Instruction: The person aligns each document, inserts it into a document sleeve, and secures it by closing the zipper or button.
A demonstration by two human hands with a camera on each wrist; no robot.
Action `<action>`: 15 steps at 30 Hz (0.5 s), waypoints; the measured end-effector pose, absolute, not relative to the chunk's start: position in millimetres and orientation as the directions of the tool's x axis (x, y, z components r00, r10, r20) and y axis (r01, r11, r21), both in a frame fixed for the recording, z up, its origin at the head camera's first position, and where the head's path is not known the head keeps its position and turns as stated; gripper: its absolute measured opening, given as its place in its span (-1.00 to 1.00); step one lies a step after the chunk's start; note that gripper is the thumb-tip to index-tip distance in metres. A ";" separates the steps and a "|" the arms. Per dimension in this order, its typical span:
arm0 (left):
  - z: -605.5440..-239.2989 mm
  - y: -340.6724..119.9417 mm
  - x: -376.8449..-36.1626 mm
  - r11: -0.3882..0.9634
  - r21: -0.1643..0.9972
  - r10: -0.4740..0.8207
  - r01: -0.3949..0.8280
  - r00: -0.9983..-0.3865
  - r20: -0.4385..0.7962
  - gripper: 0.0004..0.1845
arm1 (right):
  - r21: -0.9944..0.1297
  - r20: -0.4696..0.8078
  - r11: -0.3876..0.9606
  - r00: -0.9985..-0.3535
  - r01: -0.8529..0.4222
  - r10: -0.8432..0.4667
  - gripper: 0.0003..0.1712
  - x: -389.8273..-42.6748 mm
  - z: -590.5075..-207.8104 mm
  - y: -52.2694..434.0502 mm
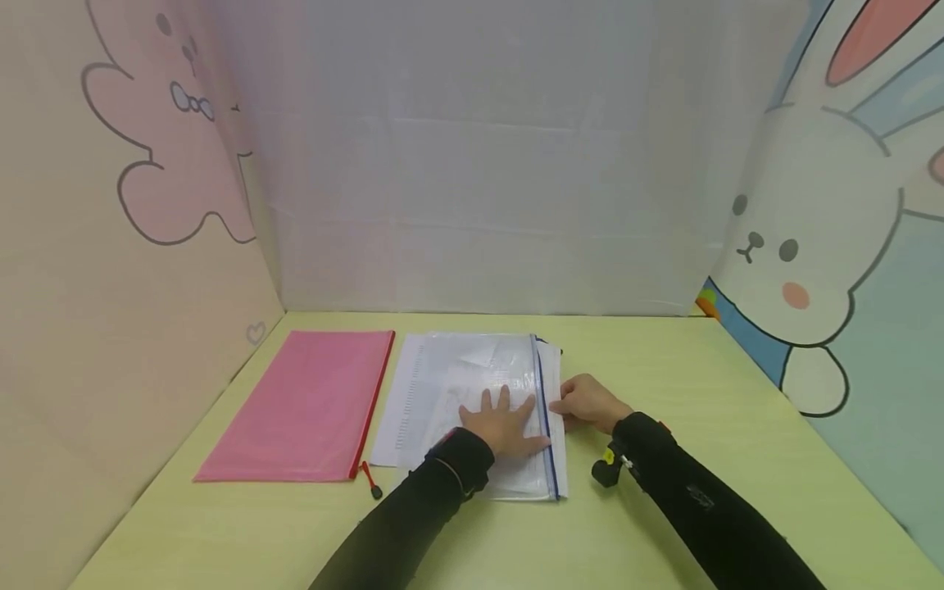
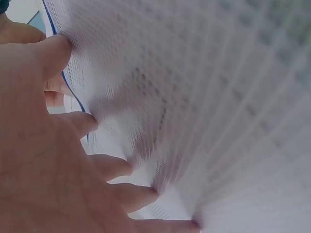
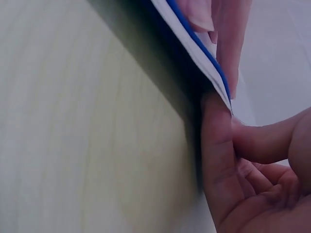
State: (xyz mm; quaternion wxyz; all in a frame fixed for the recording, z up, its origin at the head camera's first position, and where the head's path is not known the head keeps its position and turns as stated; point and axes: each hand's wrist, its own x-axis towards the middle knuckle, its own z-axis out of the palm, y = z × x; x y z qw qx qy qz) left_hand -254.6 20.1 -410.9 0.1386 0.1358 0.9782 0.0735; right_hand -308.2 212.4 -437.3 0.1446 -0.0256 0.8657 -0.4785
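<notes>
a pale green table (image 1: 664,492) sits inside a booth of screens: a plain white one at the back, pink cartoon shapes on the left, a white cartoon rabbit (image 1: 804,238) on the right.

on the left part of the table lies a flat pink zip pouch (image 1: 302,406) with a red zip edge, its small pull tab (image 1: 371,480) trailing off the near corner. nothing touches it.

just to its right, near the middle of the table, lies a clear mesh zip pouch (image 1: 479,385) with a blue zip line (image 1: 544,418) down its right edge. printed paper sheets (image 1: 409,401) show through it and stick out past its left side and far right corner.

two arms in black sleeves reach in from the near edge. the left hand (image 1: 505,426) lies flat on top of the clear pouch, fingers straight and spread, pressing down; this looks meant to keep the pouch and the papers from sliding. the left wrist view shows the fingers (image 2: 112,167) resting on the mesh, with blurred print beneath.

the right hand (image 1: 586,403) is at the pouch's zip edge. in the right wrist view its fingers (image 3: 216,141) are curled at that blue edge (image 3: 204,51) and seem to pinch it, likely to lift or hold the opening, though the grip itself is partly hidden.
</notes>
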 end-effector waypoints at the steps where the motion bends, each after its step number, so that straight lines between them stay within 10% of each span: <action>1: -410.9 19.8 -254.4 0.953 0.184 0.284 0.243 -0.926 -0.247 -0.15 | -0.834 -0.230 0.543 -0.956 0.098 -0.181 -0.84 -308.7 -437.5 213.2; 15: -419.8 1.5 -265.4 0.960 0.186 0.246 0.211 -0.951 -0.190 -0.03 | -0.900 -0.339 0.342 -0.927 0.269 -0.163 -0.65 -304.0 -431.8 231.4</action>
